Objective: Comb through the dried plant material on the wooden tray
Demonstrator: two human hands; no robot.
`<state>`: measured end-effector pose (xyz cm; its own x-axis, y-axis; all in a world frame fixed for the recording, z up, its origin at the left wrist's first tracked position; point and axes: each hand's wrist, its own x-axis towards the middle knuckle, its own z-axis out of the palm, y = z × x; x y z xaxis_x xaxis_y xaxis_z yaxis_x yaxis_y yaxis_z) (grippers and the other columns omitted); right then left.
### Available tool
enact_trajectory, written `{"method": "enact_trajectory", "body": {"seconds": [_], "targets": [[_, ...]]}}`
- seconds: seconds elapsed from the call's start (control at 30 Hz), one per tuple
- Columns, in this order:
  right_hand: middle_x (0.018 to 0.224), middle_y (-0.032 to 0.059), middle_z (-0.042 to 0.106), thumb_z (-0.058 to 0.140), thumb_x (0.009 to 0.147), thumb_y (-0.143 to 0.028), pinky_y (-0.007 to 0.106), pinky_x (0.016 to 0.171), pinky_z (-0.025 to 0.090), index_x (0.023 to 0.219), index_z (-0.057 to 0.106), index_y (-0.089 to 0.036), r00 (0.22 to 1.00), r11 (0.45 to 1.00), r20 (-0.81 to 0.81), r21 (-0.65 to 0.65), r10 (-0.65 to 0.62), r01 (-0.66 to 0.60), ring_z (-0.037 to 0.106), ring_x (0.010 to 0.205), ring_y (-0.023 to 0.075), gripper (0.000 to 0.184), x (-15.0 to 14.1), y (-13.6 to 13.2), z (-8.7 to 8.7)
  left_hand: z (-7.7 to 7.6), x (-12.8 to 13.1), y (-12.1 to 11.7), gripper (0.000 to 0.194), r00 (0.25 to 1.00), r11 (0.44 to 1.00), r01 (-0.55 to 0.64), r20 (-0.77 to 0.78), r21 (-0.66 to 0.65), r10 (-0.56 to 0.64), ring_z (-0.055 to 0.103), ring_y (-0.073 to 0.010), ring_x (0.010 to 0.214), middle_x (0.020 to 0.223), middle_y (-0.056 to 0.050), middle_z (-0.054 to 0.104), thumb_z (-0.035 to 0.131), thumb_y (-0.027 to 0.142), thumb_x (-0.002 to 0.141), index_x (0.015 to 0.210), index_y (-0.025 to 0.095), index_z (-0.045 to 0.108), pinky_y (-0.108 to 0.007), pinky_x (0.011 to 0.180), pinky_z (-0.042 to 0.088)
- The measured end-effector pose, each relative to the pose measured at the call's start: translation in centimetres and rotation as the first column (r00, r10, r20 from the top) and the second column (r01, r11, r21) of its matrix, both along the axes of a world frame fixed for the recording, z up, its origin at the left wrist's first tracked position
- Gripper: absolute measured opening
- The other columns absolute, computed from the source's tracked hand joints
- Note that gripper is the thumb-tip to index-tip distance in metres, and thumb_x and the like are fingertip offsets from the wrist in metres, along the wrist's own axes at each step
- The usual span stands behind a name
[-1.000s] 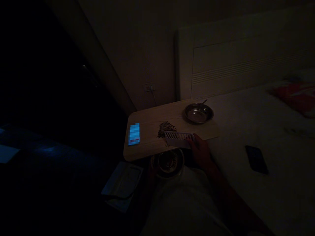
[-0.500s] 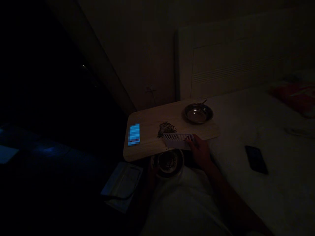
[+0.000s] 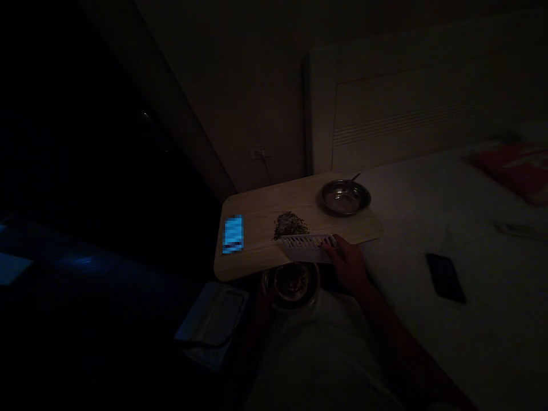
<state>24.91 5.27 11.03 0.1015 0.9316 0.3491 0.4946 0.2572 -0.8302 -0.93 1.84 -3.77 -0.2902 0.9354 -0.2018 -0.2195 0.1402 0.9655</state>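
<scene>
The room is very dark. My right hand [image 3: 349, 265] grips one end of a white slotted plastic piece [image 3: 306, 246] that rests on the wooden table [image 3: 257, 211], just in front of a small pile of dark seeds [image 3: 289, 225]. A metal bowl [image 3: 291, 283] with some of the seeds in it sits below the table's near edge, over my lap. My left hand [image 3: 262, 302] is a dim shape at that bowl's left rim; its fingers do not show.
A lit phone [image 3: 233, 233] lies on the table's left part. An empty metal bowl [image 3: 346, 197] with a spoon stands at the back right. A dark phone [image 3: 446, 277] lies on the bed. A white tray-like object [image 3: 213, 322] lies on the floor.
The white slotted piece has shifted slightly left along the table, closer against the seed pile. The right hand moved with it.
</scene>
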Motion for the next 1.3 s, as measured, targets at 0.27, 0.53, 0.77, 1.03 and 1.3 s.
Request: {"method": "enact_trajectory", "body": {"seconds": [0.27, 0.53, 0.77, 1.03, 1.3], "targets": [[0.072, 0.0013, 0.065, 0.053, 0.093, -0.047, 0.028, 0.063, 0.041, 0.084, 0.061, -0.022, 1.000, 1.000, -0.001, 0.020, -0.022, 0.022, 0.060, 0.068, 0.0193, 0.027, 0.3, 0.0, 0.1, 0.7, 0.3, -0.1, 0.076, 0.998, 0.998, -0.057, 0.012, -0.036, 0.058, 0.042, -0.0414, 0.139, 0.134, -0.010, 0.065, 0.082, 0.034, 0.049, 0.123, 0.023, 0.064, -0.049, 0.113, 0.038], [0.071, -0.0003, 0.063, 0.053, 0.093, -0.044, 0.026, 0.061, 0.040, 0.082, 0.060, -0.022, 0.998, 0.999, -0.050, 0.022, -0.033, 0.034, 0.057, 0.064, 0.0169, 0.026, 0.4, 0.0, 0.1, 1.3, 0.5, 0.0, 0.070, 0.999, 0.999, -0.044, -0.003, -0.006, 0.044, 0.041, -0.0407, 0.140, 0.132, -0.009, 0.066, 0.082, 0.033, 0.050, 0.117, 0.024, 0.068, -0.048, 0.114, 0.036], [0.072, 0.0005, 0.064, 0.054, 0.092, -0.044, 0.027, 0.061, 0.040, 0.081, 0.059, -0.021, 0.990, 0.992, -0.095, 0.049, -0.107, 0.112, 0.057, 0.065, 0.0179, 0.026, 0.6, 0.1, 0.1, 1.7, 0.6, -0.3, 0.064, 0.999, 0.999, -0.046, 0.009, -0.028, 0.046, 0.043, -0.0398, 0.139, 0.131, -0.008, 0.066, 0.081, 0.034, 0.053, 0.115, 0.025, 0.068, -0.048, 0.113, 0.037], [0.067, -0.0011, 0.060, 0.054, 0.093, -0.043, 0.026, 0.059, 0.037, 0.078, 0.058, -0.022, 0.997, 0.999, -0.066, 0.022, -0.042, 0.043, 0.054, 0.061, 0.0162, 0.027, 0.1, 0.2, -0.2, 1.5, 0.4, -0.2, 0.070, 1.000, 1.000, -0.012, -0.006, -0.006, 0.012, 0.041, -0.0390, 0.140, 0.138, -0.009, 0.062, 0.081, 0.035, 0.053, 0.120, 0.024, 0.065, -0.047, 0.114, 0.035], [0.073, 0.0000, 0.065, 0.056, 0.092, -0.042, 0.026, 0.062, 0.040, 0.085, 0.063, -0.021, 0.995, 1.000, -0.097, 0.000, -0.001, 0.001, 0.057, 0.067, 0.0169, 0.024, 0.0, 0.0, -0.4, 0.4, 0.0, -0.1, 0.071, 1.000, 1.000, 0.004, -0.009, 0.024, -0.003, 0.041, -0.0397, 0.140, 0.139, -0.011, 0.061, 0.080, 0.034, 0.056, 0.124, 0.023, 0.063, -0.050, 0.115, 0.035]]}}
